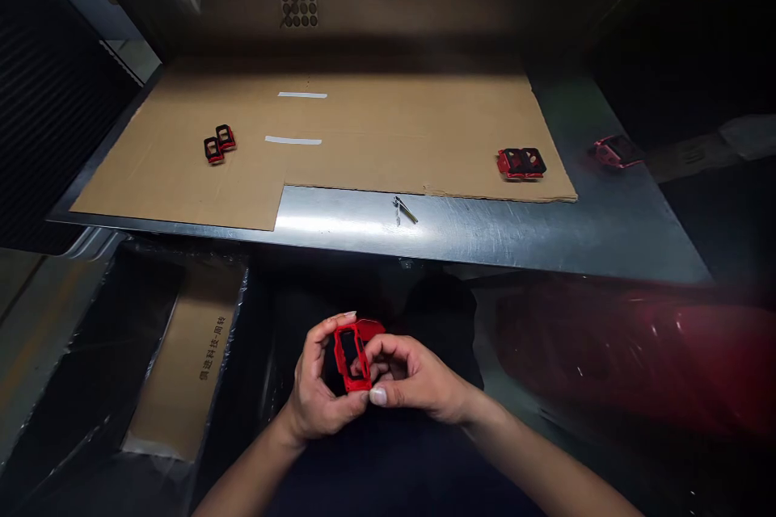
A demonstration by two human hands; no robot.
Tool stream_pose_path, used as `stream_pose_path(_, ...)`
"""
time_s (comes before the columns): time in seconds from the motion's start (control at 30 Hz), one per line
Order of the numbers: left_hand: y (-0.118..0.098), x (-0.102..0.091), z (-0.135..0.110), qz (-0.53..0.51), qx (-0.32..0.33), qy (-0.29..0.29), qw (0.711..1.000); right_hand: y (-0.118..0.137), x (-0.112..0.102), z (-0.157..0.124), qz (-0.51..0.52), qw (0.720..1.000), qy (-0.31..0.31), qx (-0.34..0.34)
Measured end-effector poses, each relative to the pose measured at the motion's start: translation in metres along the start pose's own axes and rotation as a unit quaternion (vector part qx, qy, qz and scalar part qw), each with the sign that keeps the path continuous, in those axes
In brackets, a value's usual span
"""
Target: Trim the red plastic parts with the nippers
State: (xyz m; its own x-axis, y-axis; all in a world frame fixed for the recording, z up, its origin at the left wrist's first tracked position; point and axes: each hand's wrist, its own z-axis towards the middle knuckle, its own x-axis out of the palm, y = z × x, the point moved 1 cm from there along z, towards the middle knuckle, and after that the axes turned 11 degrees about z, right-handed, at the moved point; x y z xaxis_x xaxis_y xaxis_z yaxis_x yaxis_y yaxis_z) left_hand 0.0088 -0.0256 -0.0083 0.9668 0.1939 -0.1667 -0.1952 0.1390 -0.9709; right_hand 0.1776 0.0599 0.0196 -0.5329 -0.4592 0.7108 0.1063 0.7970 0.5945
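The left hand [321, 388] and right hand [418, 378] close their fingers on the narrow edges of a red plastic frame [345, 359], which looks light and stiff.

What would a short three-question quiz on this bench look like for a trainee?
1. True or false: the small metal tool lies on the cardboard sheet.
2. How many red-and-black frames lie together near the left end of that sheet?
3. Fill in the blank: the red plastic frame is held in ___ hands.

Key: 1. False, it lies on the bare steel table. 2. Two. 3. Both.
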Motion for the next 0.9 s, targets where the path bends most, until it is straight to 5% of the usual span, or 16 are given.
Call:
stream_pose_path(0.33,0.005,-0.004,0.002,0.015,-0.025,0.013,0.999,-0.001,0.006,0.009,0.026,0.997,-0.044,-0.053)
stream_pose_path(0.5,0.004,-0.026,0.010,-0.005,-0.069,-0.004,0.998,0.002,-0.003,0.010,-0.088,0.989,-0.086,-0.083)
stream_pose_path(0.67,-0.011,-0.050,0.020,0.078,-0.177,0.105,0.976,-0.001,-0.006,0.019,-0.228,0.969,-0.077,-0.064)
stream_pose_path(0.8,-0.014,-0.085,0.020,0.127,-0.187,0.202,0.953,-0.002,0.000,0.030,-0.239,0.968,-0.064,-0.026)
stream_pose_path(0.9,0.010,-0.140,0.019,0.169,-0.256,0.066,0.950,0.001,-0.007,0.034,-0.279,0.955,-0.096,-0.014)
